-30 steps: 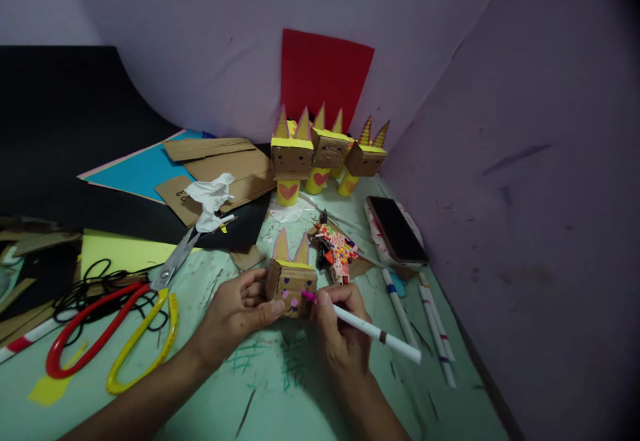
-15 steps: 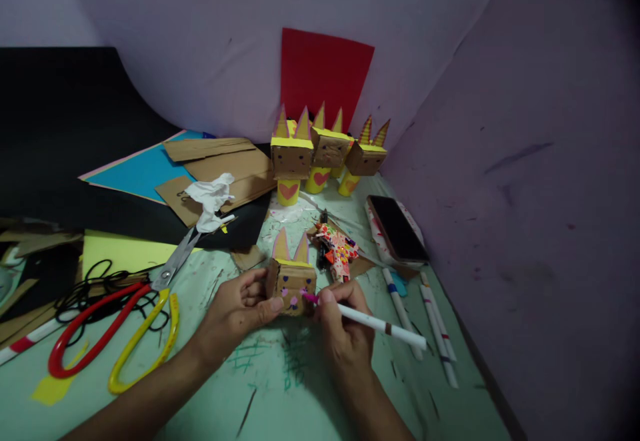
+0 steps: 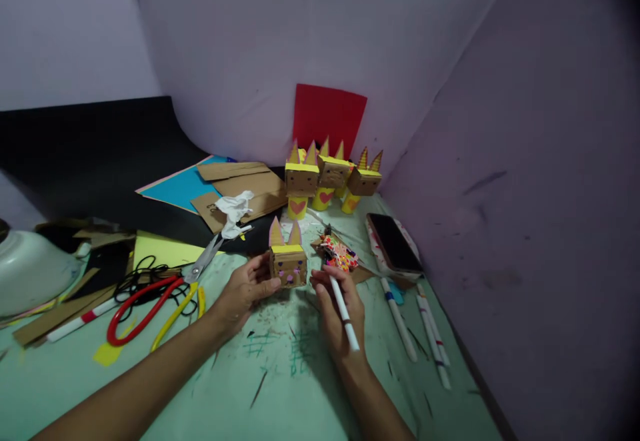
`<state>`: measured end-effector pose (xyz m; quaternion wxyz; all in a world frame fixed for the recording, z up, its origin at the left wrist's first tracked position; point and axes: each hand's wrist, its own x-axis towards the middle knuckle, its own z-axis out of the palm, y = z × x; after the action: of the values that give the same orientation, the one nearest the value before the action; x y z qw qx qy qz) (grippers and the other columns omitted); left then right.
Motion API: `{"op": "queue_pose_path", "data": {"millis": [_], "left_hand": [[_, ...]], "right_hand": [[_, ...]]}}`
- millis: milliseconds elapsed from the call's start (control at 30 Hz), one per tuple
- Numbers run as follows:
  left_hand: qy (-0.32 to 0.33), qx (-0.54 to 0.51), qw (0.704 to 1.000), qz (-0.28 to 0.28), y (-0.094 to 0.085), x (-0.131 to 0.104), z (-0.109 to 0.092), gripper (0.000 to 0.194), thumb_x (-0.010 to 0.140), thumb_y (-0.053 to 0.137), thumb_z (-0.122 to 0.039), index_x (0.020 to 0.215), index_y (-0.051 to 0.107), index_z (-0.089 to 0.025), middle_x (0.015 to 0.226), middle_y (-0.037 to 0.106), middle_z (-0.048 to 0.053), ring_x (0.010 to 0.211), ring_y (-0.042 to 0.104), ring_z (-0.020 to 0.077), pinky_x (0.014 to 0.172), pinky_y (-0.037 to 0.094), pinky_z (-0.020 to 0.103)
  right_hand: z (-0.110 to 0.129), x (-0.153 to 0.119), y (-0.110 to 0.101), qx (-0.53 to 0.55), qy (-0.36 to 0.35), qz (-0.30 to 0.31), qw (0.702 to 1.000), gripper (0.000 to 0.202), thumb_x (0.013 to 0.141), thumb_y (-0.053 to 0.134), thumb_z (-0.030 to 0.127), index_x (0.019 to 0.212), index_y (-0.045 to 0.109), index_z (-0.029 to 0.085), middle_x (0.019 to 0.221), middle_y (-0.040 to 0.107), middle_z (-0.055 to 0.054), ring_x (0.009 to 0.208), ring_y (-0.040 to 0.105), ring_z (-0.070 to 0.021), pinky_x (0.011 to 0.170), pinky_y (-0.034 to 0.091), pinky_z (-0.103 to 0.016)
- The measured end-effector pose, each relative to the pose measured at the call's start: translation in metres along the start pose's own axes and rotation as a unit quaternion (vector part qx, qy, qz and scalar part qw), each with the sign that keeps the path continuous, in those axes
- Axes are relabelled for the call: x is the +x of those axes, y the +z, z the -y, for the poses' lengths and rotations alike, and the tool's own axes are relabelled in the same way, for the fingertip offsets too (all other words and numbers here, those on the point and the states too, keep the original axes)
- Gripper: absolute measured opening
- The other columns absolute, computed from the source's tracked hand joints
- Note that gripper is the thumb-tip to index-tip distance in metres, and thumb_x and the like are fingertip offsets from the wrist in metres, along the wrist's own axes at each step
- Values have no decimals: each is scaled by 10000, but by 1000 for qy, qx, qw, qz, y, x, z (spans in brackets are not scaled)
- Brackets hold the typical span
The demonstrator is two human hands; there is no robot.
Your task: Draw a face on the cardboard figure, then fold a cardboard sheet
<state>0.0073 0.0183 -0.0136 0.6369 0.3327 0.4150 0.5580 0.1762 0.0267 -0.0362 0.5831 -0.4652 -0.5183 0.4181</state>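
My left hand (image 3: 253, 286) grips a small cardboard box head (image 3: 289, 268) by its left side, thumb across the lower front. The head has a yellow top band, two pointed ears, and a face drawn with dark eyes and pink marks. To its right, my right hand (image 3: 340, 304) holds a white marker pen (image 3: 344, 313) between thumb and fingers, apart from the box. The pen's tip is hidden by the fingers. Behind the right hand lies a patterned red and white paper piece (image 3: 339, 253).
Three box-headed figures (image 3: 301, 181) on yellow tubes stand at the back, before a red sheet (image 3: 327, 118). Scissors (image 3: 200, 261) with red and yellow handles and tangled black cord (image 3: 145, 281) lie left. A phone (image 3: 395, 242) and several markers (image 3: 399, 318) lie right.
My right hand has drawn the marker away from the box's face and turned it steeper. My left hand has raised the box head slightly. The camera view has tilted up and shifted left.
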Motion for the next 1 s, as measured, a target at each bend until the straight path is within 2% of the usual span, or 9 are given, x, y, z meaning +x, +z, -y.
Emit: {"op": "queue_pose_path", "data": {"millis": [67,233,367,533,700,833,1000], "left_hand": [[4,5,1000,22,-1,-1,1,715,600,830,-255,1241,557,-95,1241,632,179,1155,591,302,1028,428,409],[8,22,995,94,4,-6,0,693,584,827,-231,1220,589,-95,1208,651,161,1136,596,304,1023,415,414],[24,31,991,125,7,-7,1,663,574,831,-240,1185,614,-101,1185,665,148,1115,605,292,1011,414,387],[38,39,989,135,5,-6,4,632,594,822,-239,1176,617,-100,1166,676,156,1118,603,305,1021,394,409],[35,41,988,147,2,-4,6,681,567,816,-206,1203,596,-102,1209,655,158,1183,555,328,1055,349,445],[22,29,985,169,0,2,10,760,494,803,-162,1220,584,-114,1231,642,159,1198,536,352,1036,367,455],[12,19,988,153,-1,7,12,707,535,764,-154,1218,585,-109,1240,634,176,1179,547,356,971,412,440]], "right_hand": [[-2,0,0,-10,-9,14,1000,256,741,658,290,978,605,207,875,733,-52,801,695,-207,744,563,-374],[-4,0,1,-10,-30,-3,999,278,712,675,295,953,574,201,844,724,-55,760,691,-208,710,557,-357],[-6,1,0,-15,-43,-11,999,280,724,655,314,957,553,198,844,717,-58,758,685,-209,716,554,-366],[-5,-1,0,-19,-45,7,999,304,724,640,335,982,554,198,884,723,-75,789,695,-222,688,565,-361],[-7,0,-1,-35,-43,13,998,352,686,665,331,995,559,200,903,717,-74,831,692,-238,704,556,-364],[-12,3,-3,-47,-44,-4,998,353,687,655,342,996,552,204,874,712,-64,799,688,-236,682,546,-349],[-13,5,-3,-48,-50,-7,998,330,695,657,341,979,552,209,860,718,-60,780,691,-228,683,544,-343]]}}
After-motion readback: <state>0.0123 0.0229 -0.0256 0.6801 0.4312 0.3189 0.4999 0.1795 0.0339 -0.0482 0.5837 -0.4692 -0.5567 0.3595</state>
